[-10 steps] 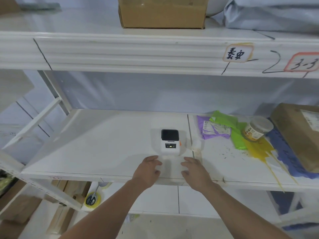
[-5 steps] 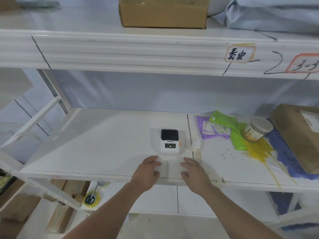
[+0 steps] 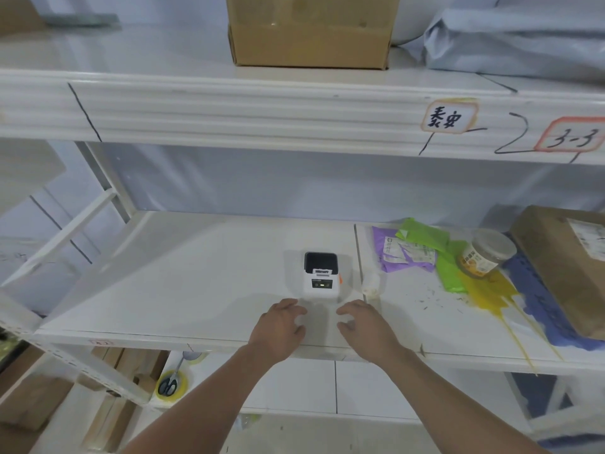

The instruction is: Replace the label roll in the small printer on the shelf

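Note:
A small white label printer (image 3: 320,279) with a dark top and a little lit display stands on the white middle shelf (image 3: 183,290), near its front. A white roll-like object (image 3: 371,284) lies just right of the printer, by the shelf seam. My left hand (image 3: 281,327) rests on the shelf in front of the printer's left corner, fingers spread and empty. My right hand (image 3: 365,326) lies opposite it at the front right, also empty, fingers loosely apart. Neither hand touches the printer.
Purple and green bags (image 3: 422,253), a lidded jar (image 3: 487,257), yellow and blue wrappers and a brown parcel (image 3: 566,267) crowd the shelf's right side. A cardboard box (image 3: 311,31) sits on the upper shelf. Scissors in a tape roll (image 3: 170,385) lie below.
Both hands have stayed in front of the printer, shifting only slightly. The view has drifted a little.

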